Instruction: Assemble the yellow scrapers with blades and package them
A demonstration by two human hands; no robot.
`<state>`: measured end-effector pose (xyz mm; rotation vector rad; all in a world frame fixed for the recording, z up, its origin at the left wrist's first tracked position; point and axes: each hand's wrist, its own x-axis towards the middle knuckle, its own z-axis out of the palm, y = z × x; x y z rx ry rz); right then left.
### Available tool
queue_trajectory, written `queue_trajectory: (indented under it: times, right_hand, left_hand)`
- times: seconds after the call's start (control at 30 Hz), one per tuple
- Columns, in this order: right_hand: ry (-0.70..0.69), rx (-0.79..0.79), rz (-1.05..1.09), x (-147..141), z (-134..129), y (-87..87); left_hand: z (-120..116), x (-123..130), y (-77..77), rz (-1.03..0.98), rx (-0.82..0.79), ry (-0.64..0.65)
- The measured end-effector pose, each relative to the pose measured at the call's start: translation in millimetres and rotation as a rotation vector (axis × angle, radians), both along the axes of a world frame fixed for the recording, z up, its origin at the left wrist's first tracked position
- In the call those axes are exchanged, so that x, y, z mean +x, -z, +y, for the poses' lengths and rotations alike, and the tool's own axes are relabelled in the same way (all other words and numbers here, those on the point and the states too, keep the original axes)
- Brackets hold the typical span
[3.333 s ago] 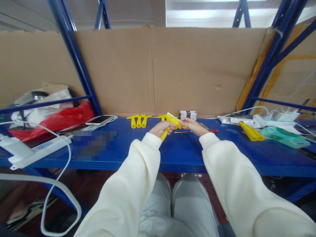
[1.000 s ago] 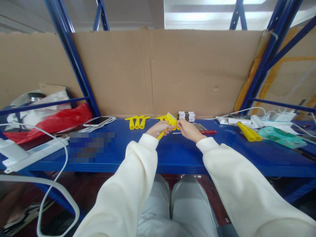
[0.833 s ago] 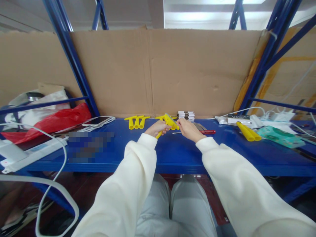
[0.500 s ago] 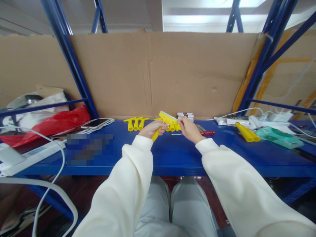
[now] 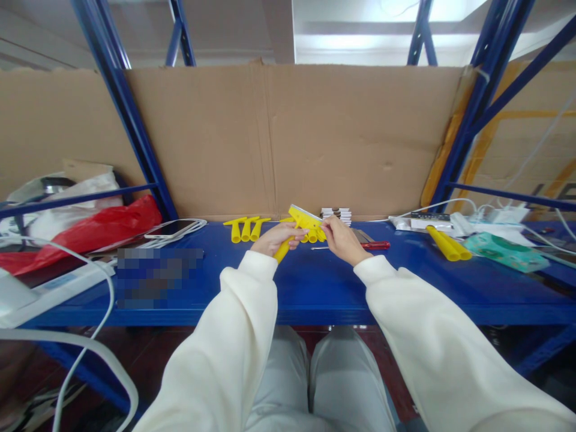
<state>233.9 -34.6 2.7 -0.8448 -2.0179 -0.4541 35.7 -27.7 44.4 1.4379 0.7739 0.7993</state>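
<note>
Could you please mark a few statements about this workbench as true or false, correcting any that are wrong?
1. The left hand grips the yellow tool by its handle. True.
2. The right hand is holding the red-handled screwdriver. False: it lies on the blue table, and the right hand's fingers are at the yellow tool's head.
3. The red bag is at the right end of the table. False: it is at the left.
4. The green packet lies beside two yellow tubes. True.
5. The person's sleeves are black. False: they are cream-white.
</note>
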Motion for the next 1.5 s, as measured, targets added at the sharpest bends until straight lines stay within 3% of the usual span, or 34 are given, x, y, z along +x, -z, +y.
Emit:
queue_trajectory:
  times: [0.37,0.87,1.07,1.37,1.43,1.5]
  right_hand:
    - [0.035,0.031,-0.008,-1.9,-2.9,-1.1]
    - [0.205,0.058,-0.147,-9.1,-2.2,-1.9]
    - [0.246,-0.07,-0.128,-15.2,0.9,-0.1]
    - [0.129,-0.298,0.253,-12.2,34.9,12.1]
    - [0.174,-0.345,0.299,-3.9,35.3,7.9]
    - [0.304,-0.391,0.308,11.5,30.1,-0.5]
  left_hand:
    - [-4.2,-1.7,-7.0,0.027,0.09,-0.012]
    - [0.4,4.2,-1.8,0.087,0.125,-0.041]
    - [3.6,8.1,2.9,0.108,0.111,-0.098]
    - [3.4,12.5,4.6,0.18,0.082,-0.22]
    - [3.9,11.5,4.2,0.194,0.051,-0.267]
    - [5.0,9.2,4.5,0.196,0.028,-0.329]
